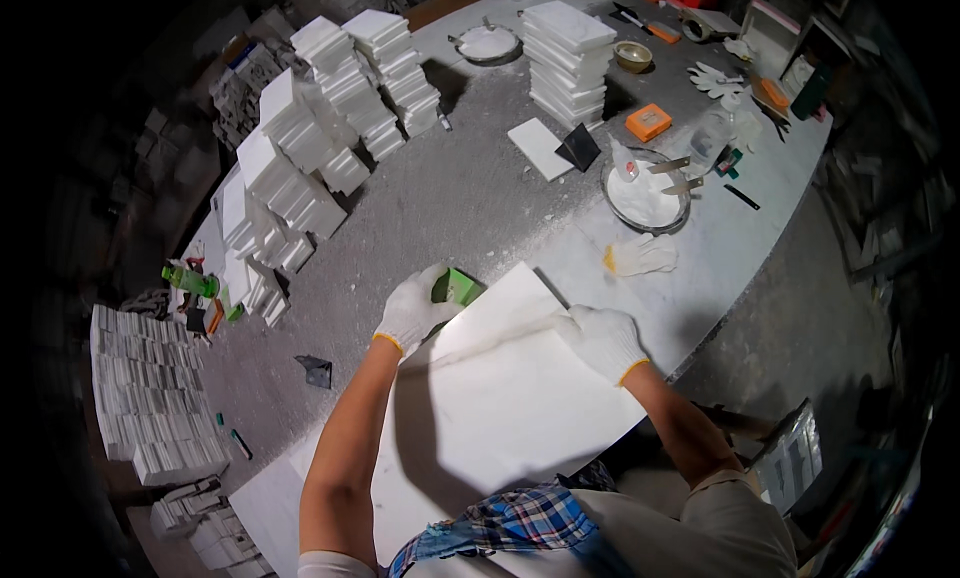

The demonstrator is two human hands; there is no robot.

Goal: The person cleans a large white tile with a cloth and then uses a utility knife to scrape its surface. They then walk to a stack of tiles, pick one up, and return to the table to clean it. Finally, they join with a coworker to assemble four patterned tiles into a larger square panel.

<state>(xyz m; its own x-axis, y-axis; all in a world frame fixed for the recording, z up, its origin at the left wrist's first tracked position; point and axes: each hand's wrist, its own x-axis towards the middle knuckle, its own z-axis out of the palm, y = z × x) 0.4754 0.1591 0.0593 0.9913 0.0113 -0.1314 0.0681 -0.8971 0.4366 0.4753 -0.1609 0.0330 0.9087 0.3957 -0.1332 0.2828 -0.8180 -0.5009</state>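
My left hand (411, 312), in a white knit glove with a yellow cuff, is closed around a green block (458, 287) at the left edge of a white slab (506, 304). On the slab's right side rests my right hand (604, 342), gloved the same way. Its fingers bend over the edge and seem to grip the slab, though their tips are partly hidden. A broad white surface (540, 398) lies below the slab, near my body, with a shadow across its left part. Whether the slab touches that surface along its whole length I cannot tell.
Stacks of white tiles (290, 193) line the table's far left, with another stack (568, 58) at the back. Right of centre stand a bowl of white powder (645, 198) with scrapers, a loose glove (642, 256) and an orange box (648, 123). Dark sandpaper (314, 371) lies left.
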